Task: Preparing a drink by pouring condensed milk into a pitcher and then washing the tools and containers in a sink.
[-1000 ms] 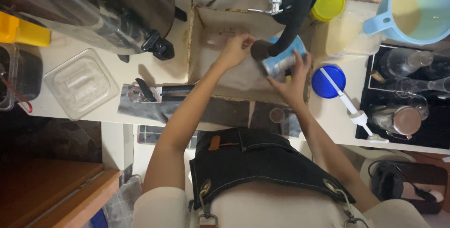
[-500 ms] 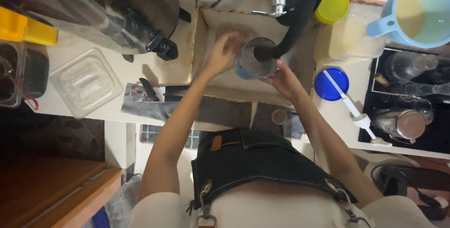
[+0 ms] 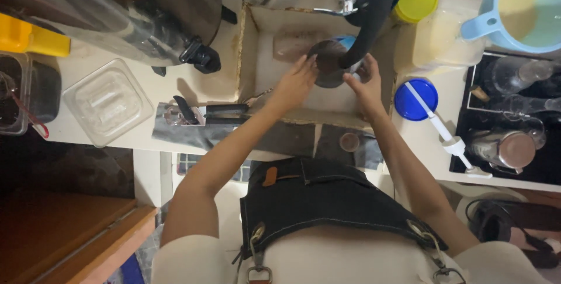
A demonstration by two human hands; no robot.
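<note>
- Gripping a dark round cup (image 3: pixel 328 65) over the sink (image 3: pixel 260 73), left hand (image 3: pixel 297 82) clasping its side
- Steadying it with right hand (image 3: pixel 366 83), fingers wrapped, under the black spout (image 3: pixel 374 12)

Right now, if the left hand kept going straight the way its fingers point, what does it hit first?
The left hand points up and to the right, fingertips already at the rim of the round dark metal cup over the sink. It would likely meet that cup first; depth is unclear from above.
</note>
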